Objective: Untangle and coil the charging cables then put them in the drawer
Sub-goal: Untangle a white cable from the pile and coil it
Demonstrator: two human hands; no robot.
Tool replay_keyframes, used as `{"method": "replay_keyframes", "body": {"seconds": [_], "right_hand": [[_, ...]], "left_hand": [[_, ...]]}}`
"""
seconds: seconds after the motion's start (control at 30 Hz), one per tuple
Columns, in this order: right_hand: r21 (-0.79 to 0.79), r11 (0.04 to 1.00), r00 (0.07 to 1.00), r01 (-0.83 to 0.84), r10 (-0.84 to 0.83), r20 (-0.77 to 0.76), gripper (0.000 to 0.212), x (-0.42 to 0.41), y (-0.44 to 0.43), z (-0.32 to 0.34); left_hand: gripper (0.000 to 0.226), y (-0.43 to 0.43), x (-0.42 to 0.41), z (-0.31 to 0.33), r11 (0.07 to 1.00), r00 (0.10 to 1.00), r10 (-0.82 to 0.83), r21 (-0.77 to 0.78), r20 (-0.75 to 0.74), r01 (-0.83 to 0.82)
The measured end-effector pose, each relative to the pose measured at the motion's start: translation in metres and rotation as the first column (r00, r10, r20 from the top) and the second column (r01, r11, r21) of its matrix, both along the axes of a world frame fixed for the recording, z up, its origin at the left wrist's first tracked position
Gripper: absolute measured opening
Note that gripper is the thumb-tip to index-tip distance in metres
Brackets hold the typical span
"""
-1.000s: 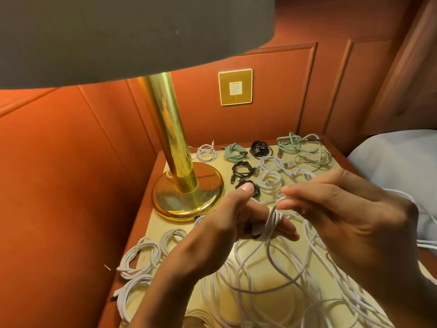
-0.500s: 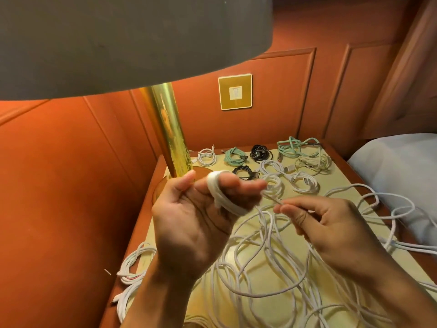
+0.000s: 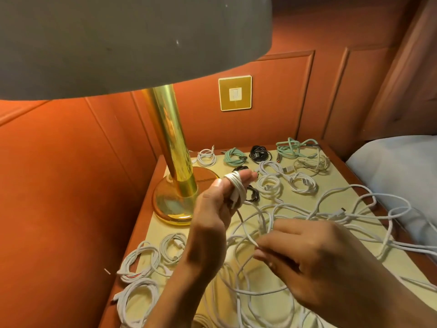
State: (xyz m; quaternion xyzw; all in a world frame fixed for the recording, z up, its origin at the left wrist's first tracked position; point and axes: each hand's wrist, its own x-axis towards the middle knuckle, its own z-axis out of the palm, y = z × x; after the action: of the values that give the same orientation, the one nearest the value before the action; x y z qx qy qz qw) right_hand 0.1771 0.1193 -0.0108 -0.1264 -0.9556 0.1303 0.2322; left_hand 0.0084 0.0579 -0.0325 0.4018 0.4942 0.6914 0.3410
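The left hand (image 3: 210,216) is raised, thumb up. The white cable (image 3: 236,188) is wound in several tight turns round its first two fingers. Those fingers are bent slightly and the thumb stands just beside the turns. A small pale piece low among the turns may be the plug, but it is too small to be sure.

From the turns one strand of the cable drops toward the right hand (image 3: 314,263), which is lower and nearer the camera. That hand pinches the strand between thumb and forefinger, and its other fingers are loosely curled beneath.

Under and beyond the right hand the rest of the white cord lies in a loose tangle (image 3: 331,214) across the table (image 3: 338,183), with loops running off toward a pillow (image 3: 397,166) on that hand's outer side.

Past the left fingertips lie small finished coils: white (image 3: 269,185), black (image 3: 260,153) and green (image 3: 234,157). More white coils (image 3: 142,259) lie outside the left wrist, near the table's edge.

A brass lamp (image 3: 170,143) stands just beyond the left hand, on its outer side, and its shade fills the top of the view.
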Motion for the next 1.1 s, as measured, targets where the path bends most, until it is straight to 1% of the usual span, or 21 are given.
{"method": "replay_keyframes", "body": {"seconds": [0.07, 0.1, 0.2, 0.27, 0.33, 0.4, 0.47, 0.57, 0.63, 0.7, 0.77, 0.8, 0.87, 0.93, 0.97, 1.0, 1.03, 1.07, 1.1], "right_hand": [[0.047, 0.999, 0.997, 0.010, -0.006, -0.078, 0.026, 0.000, 0.000, 0.002], [0.076, 0.997, 0.992, 0.027, -0.018, -0.122, 0.026, 0.001, 0.000, 0.003], [0.130, 0.988, 0.965, 0.081, -0.045, -0.257, 0.022, 0.005, 0.004, 0.007], [0.159, 0.979, 0.942, 0.130, -0.072, -0.328, 0.017, 0.008, 0.007, 0.009], [0.160, 0.970, 0.917, 0.182, -0.109, -0.383, 0.017, 0.008, 0.010, 0.008], [0.114, 0.973, 0.892, 0.203, -0.136, -0.431, 0.018, 0.008, 0.012, 0.004], [0.059, 0.976, 0.877, 0.210, -0.161, -0.453, 0.019, 0.007, 0.012, 0.002], [0.009, 0.973, 0.861, 0.229, -0.198, -0.468, 0.015, 0.007, 0.015, 0.000], [-0.086, 0.977, 0.855, 0.194, -0.211, -0.473, 0.012, 0.005, 0.019, -0.002], [-0.217, 0.966, 0.858, 0.138, -0.226, -0.461, 0.010, 0.001, 0.025, -0.004], [-0.394, 0.915, 0.861, 0.087, -0.268, -0.432, 0.015, -0.002, 0.029, -0.002], [-0.506, 0.861, 0.867, 0.053, -0.292, -0.405, 0.016, -0.003, 0.030, 0.000], [-0.708, 0.705, 0.900, -0.036, -0.285, -0.329, 0.017, -0.004, 0.033, 0.001], [-0.839, 0.537, 0.949, -0.087, -0.210, -0.233, 0.020, -0.005, 0.035, 0.001], [-0.875, 0.472, 0.965, -0.109, -0.162, -0.208, 0.022, -0.005, 0.035, 0.001], [-0.890, 0.438, 0.972, -0.124, -0.125, -0.197, 0.027, -0.006, 0.035, -0.002], [-0.895, 0.428, 0.977, -0.129, -0.098, -0.188, 0.033, -0.006, 0.035, -0.004], [-0.894, 0.428, 0.978, -0.134, -0.087, -0.189, 0.034, -0.006, 0.034, -0.003], [-0.887, 0.436, 0.974, -0.149, -0.092, -0.209, 0.030, -0.006, 0.032, -0.001]], "left_hand": [[0.055, 0.000, -0.001, -0.005, 0.997, 0.995, -0.036, -0.064, -0.092, 0.030], [0.057, 0.000, -0.002, -0.006, 0.994, 0.992, -0.060, -0.095, -0.114, 0.049], [0.062, -0.002, -0.004, -0.004, 0.976, 0.981, -0.151, -0.174, -0.121, 0.129], [0.059, -0.003, -0.005, -0.002, 0.959, 0.969, -0.215, -0.213, -0.120, 0.186], [0.058, -0.003, -0.006, 0.000, 0.937, 0.946, -0.282, -0.257, -0.160, 0.236], [0.063, -0.003, -0.008, 0.002, 0.916, 0.905, -0.348, -0.293, -0.244, 0.273], [0.059, -0.003, -0.009, 0.004, 0.898, 0.869, -0.400, -0.314, -0.290, 0.309], [0.045, -0.006, -0.009, 0.009, 0.855, 0.842, -0.476, -0.354, -0.252, 0.377], [0.041, -0.007, -0.008, 0.011, 0.833, 0.830, -0.514, -0.358, -0.218, 0.422], [0.037, -0.007, -0.008, 0.012, 0.826, 0.827, -0.531, -0.332, -0.185, 0.457], [0.036, -0.007, -0.009, 0.012, 0.804, 0.814, -0.571, -0.277, -0.110, 0.526], [0.036, -0.008, -0.009, 0.013, 0.788, 0.801, -0.595, -0.243, -0.063, 0.566], [0.037, -0.008, -0.009, 0.015, 0.757, 0.770, -0.638, -0.167, 0.021, 0.632], [0.034, -0.008, -0.009, 0.017, 0.740, 0.745, -0.660, -0.085, 0.100, 0.667], [0.032, -0.008, -0.010, 0.018, 0.739, 0.737, -0.662, -0.049, 0.137, 0.672], [0.031, -0.008, -0.010, 0.018, 0.739, 0.731, -0.662, -0.022, 0.164, 0.674], [0.029, -0.007, -0.011, 0.019, 0.740, 0.729, -0.660, -0.008, 0.180, 0.672], [0.027, -0.006, -0.012, 0.019, 0.747, 0.735, -0.651, -0.008, 0.189, 0.665], [0.027, -0.006, -0.012, 0.018, 0.764, 0.753, -0.631, -0.020, 0.187, 0.645]]}}
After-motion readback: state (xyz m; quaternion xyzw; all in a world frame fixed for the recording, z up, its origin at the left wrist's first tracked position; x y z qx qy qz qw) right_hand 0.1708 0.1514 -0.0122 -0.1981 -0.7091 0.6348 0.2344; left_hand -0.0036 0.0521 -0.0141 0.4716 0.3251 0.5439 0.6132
